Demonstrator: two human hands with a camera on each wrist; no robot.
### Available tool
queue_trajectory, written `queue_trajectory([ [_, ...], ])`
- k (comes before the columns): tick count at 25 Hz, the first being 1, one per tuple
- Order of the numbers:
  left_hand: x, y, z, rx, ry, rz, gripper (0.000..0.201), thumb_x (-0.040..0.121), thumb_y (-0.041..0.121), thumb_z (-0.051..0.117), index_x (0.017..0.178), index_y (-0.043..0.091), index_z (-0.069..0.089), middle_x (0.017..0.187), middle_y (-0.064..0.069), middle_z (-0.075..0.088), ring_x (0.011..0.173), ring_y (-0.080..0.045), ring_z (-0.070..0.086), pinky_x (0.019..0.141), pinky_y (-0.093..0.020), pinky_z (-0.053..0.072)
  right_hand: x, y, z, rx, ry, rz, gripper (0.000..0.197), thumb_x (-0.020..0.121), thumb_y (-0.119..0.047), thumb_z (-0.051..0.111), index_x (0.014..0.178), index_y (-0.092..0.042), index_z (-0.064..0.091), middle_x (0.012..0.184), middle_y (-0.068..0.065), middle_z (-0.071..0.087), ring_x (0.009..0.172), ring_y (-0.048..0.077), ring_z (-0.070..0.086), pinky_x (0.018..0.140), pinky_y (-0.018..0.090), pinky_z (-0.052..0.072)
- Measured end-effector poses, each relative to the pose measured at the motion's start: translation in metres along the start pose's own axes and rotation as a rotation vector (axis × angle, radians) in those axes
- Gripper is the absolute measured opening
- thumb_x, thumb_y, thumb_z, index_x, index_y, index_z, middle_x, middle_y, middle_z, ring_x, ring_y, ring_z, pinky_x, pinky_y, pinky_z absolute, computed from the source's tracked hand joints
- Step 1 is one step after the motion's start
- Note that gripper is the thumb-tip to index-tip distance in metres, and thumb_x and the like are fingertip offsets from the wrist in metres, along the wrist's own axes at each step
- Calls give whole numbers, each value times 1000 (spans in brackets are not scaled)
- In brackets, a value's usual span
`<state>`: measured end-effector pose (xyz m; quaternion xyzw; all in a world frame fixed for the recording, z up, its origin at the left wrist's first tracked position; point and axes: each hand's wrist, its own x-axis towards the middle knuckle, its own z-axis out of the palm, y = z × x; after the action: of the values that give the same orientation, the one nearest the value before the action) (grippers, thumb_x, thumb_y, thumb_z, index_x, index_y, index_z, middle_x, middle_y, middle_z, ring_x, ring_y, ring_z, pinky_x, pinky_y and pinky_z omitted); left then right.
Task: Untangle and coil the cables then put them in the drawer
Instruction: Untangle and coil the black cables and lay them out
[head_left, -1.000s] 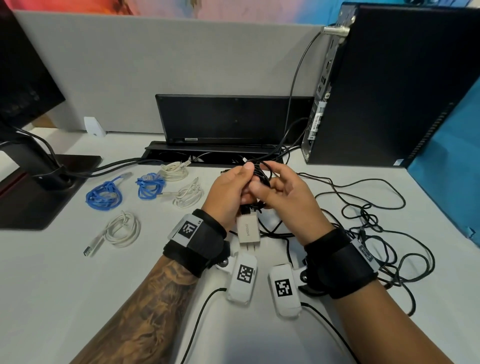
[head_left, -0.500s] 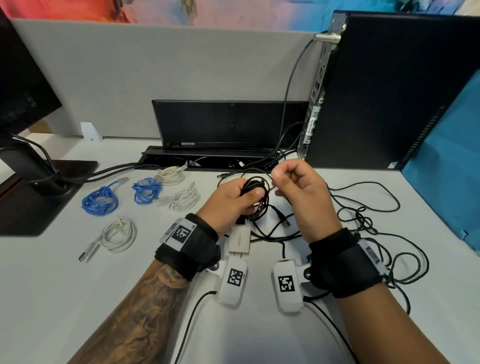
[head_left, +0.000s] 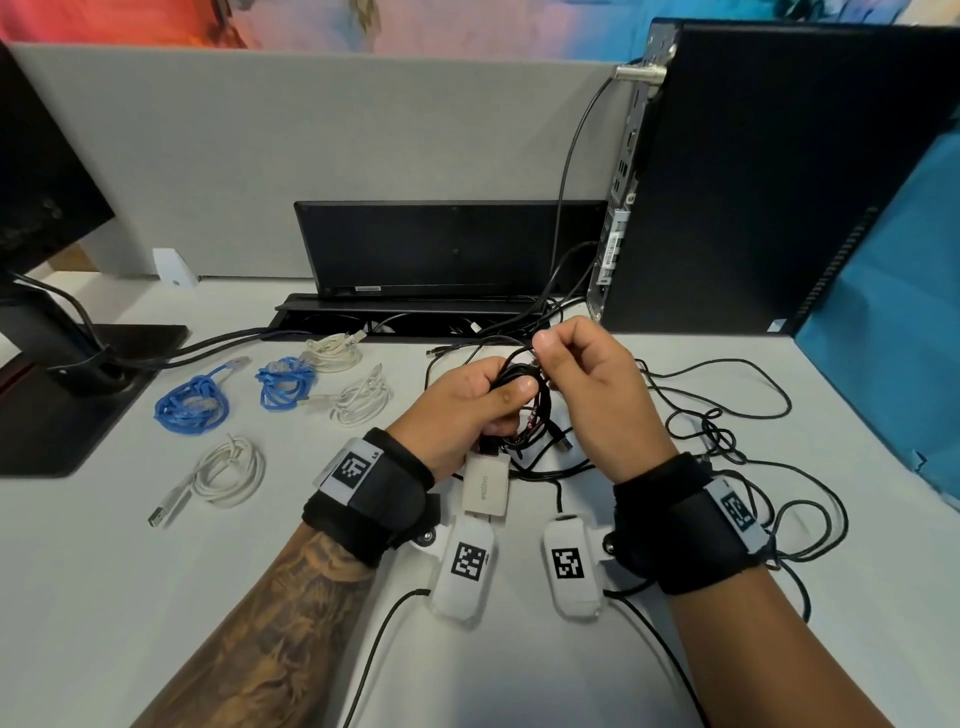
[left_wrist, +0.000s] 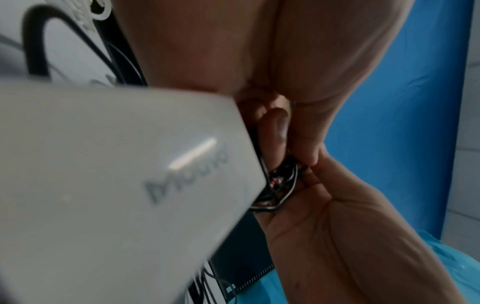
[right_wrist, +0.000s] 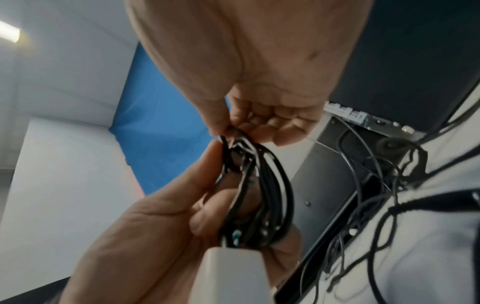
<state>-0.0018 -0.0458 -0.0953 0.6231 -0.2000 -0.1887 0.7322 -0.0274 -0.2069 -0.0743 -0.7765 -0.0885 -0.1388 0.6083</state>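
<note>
While my left hand (head_left: 467, 405) grips the black cable coil (head_left: 524, 400) with curled fingers, my right hand (head_left: 592, 384) pinches one strand above the white adapter (head_left: 485, 486).

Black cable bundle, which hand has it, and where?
Left hand grips the black cable coil around its middle; right hand pinches a strand at the top.
</note>
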Motion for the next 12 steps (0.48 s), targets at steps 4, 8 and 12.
queue_trajectory([
  [4, 0, 0, -2, 28, 43, 13, 25, 91, 28, 59, 102, 7, 53, 67, 6, 38, 51, -4, 33, 52, -17, 30, -5, -12, 1, -51, 18, -168, 14, 100, -18, 61, 89, -10, 61, 79, 1, 58, 75, 19, 54, 71, 26, 48],
  [8, -1, 3, 1, 46, 84, 45, 22, 93, 31, 57, 91, 9, 53, 62, 11, 38, 50, -4, 32, 53, -19, 28, -3, -11, -3, 57, -23, -80, 6, 97, -19, 67, 100, -13, 66, 76, 3, 61, 72, 18, 58, 72, 28, 53],
  [12, -2, 6, 4, 71, 139, 50, 23, 90, 33, 61, 91, 10, 53, 64, 7, 39, 50, -5, 34, 50, -17, 31, -2, -7, -3, 49, -53, 32, 14, 98, -19, 63, 96, -17, 77, 75, -11, 68, 68, -1, 56, 70, 20, 48],
])
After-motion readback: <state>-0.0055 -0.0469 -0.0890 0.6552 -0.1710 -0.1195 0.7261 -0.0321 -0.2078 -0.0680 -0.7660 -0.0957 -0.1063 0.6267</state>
